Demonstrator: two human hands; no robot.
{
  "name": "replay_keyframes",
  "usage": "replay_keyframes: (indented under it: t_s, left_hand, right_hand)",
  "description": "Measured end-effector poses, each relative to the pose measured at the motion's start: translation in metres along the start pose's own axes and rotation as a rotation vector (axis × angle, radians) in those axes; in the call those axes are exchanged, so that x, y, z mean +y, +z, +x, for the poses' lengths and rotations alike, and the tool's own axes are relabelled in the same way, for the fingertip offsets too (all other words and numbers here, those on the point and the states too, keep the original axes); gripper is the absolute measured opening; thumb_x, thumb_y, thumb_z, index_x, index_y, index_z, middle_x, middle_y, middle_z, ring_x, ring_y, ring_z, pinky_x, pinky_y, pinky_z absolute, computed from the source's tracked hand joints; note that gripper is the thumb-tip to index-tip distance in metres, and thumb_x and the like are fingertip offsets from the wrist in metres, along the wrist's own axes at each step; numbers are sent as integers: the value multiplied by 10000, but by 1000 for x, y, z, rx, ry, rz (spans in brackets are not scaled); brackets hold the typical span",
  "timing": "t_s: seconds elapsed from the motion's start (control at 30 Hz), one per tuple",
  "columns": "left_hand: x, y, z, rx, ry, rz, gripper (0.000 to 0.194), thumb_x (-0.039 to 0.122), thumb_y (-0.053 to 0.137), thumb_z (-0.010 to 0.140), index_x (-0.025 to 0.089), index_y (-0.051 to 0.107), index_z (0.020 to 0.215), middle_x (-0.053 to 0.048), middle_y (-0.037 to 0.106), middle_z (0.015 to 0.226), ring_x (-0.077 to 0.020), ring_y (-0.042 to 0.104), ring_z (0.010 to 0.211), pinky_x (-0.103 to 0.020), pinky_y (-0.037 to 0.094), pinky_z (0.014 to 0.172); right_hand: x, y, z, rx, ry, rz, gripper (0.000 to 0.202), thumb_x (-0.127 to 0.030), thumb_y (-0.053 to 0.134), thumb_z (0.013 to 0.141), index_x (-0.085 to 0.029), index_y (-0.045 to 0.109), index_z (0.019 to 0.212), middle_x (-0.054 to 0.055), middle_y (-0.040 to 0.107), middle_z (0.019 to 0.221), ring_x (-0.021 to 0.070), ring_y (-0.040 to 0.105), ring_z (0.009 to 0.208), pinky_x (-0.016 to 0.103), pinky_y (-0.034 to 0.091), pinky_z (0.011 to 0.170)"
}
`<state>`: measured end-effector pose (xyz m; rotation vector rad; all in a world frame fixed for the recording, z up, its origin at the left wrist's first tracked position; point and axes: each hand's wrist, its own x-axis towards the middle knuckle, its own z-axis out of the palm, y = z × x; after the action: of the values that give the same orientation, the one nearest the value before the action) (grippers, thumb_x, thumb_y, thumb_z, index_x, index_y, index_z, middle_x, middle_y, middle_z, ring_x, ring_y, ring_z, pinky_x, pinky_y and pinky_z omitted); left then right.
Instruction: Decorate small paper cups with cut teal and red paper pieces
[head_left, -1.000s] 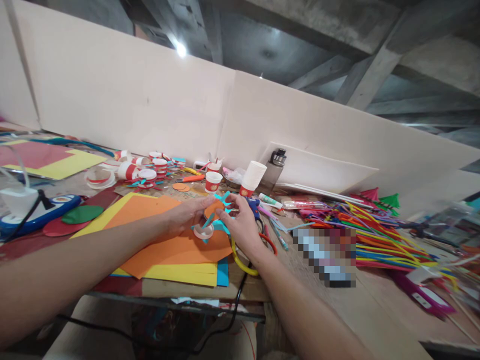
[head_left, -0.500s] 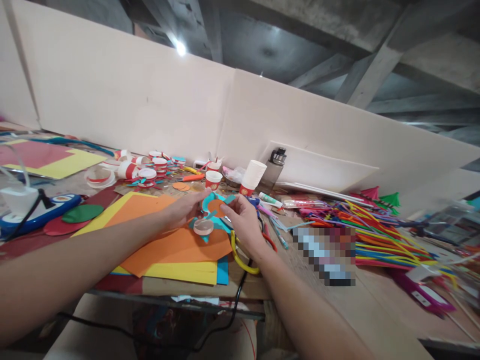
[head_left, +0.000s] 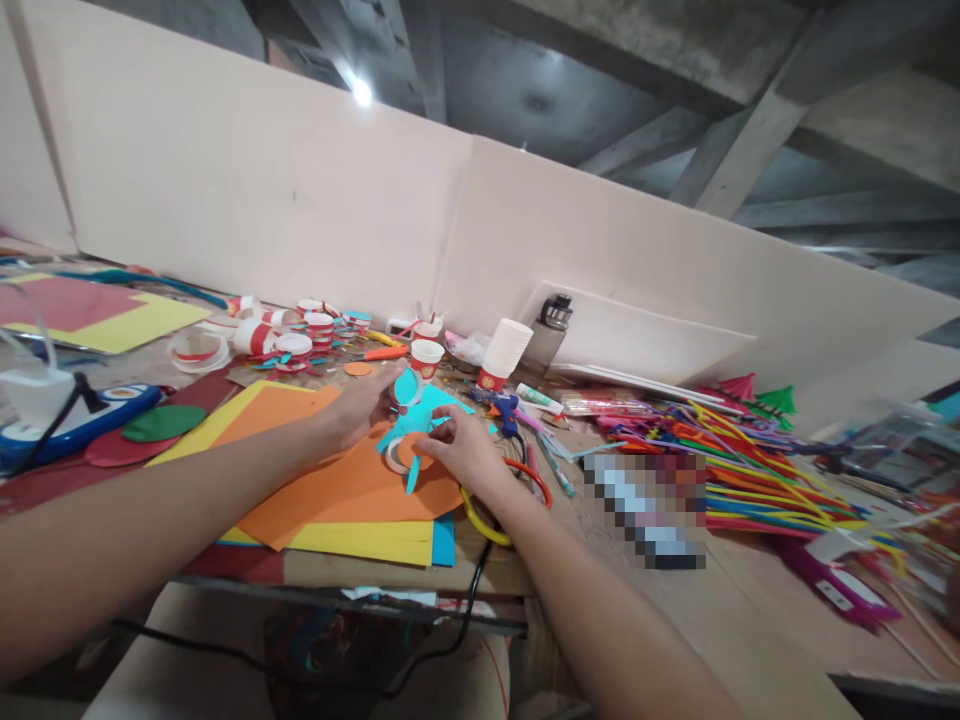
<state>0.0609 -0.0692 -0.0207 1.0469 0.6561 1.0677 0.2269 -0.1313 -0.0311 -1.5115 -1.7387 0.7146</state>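
Evidently the part-hidden left hand [head_left: 369, 407] grips a blue disc [head_left: 408, 387], the right hand [head_left: 466, 448] an orange disc [head_left: 409, 448]

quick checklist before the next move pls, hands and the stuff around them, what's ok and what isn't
1. Left hand has its piece: ok, a blue-faced round piece is at its fingertips.
2. Right hand on the orange disc: ok, fingertips at its right edge.
3. Orange disc fixed to the white ring: cannot tell, they overlap in view.
4. Glue gun in sight: ok, beyond the right hand, in neither hand.
5. Glue gun hot: cannot tell.
6. Paper sheets squared up: not ok, the orange sheet lies skewed over the yellow sheet.
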Motion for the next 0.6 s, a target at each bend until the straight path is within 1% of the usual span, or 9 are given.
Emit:
replay_keyframes:
  t_s: [0.1, 0.17, 0.23, 0.3, 0.37, 0.4, 0.43, 0.53, 0.6]
  left_hand:
    - [0, -1, 1, -14, -2, -7, 374, 517, 669, 751, 154, 593, 703, -8, 602, 654, -106, 527, 529, -232, 383, 501]
    - [0, -2, 2, -29, -9, -20, 362, 509, 663, 761, 153, 604, 727, -15, 619, 676, -111, 545, 547, -233, 391, 509]
    - [1, -3, 2, -53, -22, -44, 338, 490, 662, 770, 155, 619, 763, -21, 636, 714, -124, 577, 588, -238, 409, 528]
    - [3, -4, 2, -83, -34, -70, 299, 453, 670, 774, 158, 634, 804, -26, 647, 759, -139, 605, 643, -242, 428, 549]
    - [4, -4, 2, -103, -38, -86, 254, 401, 686, 768, 160, 647, 840, -30, 651, 796, -143, 614, 685, -242, 442, 568]
    - [5, -5, 2, -110, -36, -86, 240, 378, 693, 765, 160, 653, 857, -33, 652, 812, -141, 613, 699, -242, 449, 578]
    - [5, -5, 3, -114, -31, -81, 235, 359, 701, 762, 160, 658, 880, -35, 652, 828, -137, 609, 708, -241, 456, 591]
    - [3, -7, 6, -116, -6, -39, 295, 320, 729, 748, 166, 668, 992, -38, 644, 869, -122, 591, 718, -243, 469, 625]
    - [1, -7, 9, -109, 11, -4, 370, 304, 754, 727, 180, 662, 1063, -30, 632, 875, -116, 581, 713, -246, 467, 632]
  right_hand:
    - [-3, 0, -2, 51, -87, -184, 351, -351, 749, 694, -186, 594, 962, 38, 656, 884, 153, 598, 718, 267, 444, 613]
    - [-3, -8, 1, 110, -128, -264, 382, -369, 732, 719, -181, 607, 1027, 61, 653, 973, 157, 596, 750, 287, 461, 665]
    - [4, -25, 9, 198, -126, -312, 344, -332, 674, 781, -169, 610, 1077, 76, 654, 1015, 157, 602, 768, 298, 474, 718]
    - [16, -45, 19, 339, -119, -441, 248, -296, 629, 820, -140, 639, 1013, 102, 659, 1009, 187, 607, 862, 322, 465, 815]
    - [33, -64, 28, 437, -18, -617, 256, -304, 596, 847, -118, 651, 1014, 151, 651, 1047, 247, 586, 1012, 364, 432, 902]
    - [42, -71, 32, 442, 66, -679, 296, -316, 595, 847, -103, 646, 1046, 180, 642, 1086, 273, 568, 1074, 380, 416, 930]
    - [51, -76, 35, 416, 145, -706, 331, -331, 595, 846, -96, 639, 1076, 195, 637, 1115, 287, 559, 1108, 385, 405, 947]
    - [72, -79, 43, 347, 216, -679, 318, -344, 611, 821, -85, 675, 994, 195, 691, 976, 288, 635, 985, 345, 452, 852]
    - [79, -78, 47, 320, 221, -650, 272, -293, 621, 792, -95, 687, 968, 182, 706, 944, 281, 660, 934, 321, 465, 804]
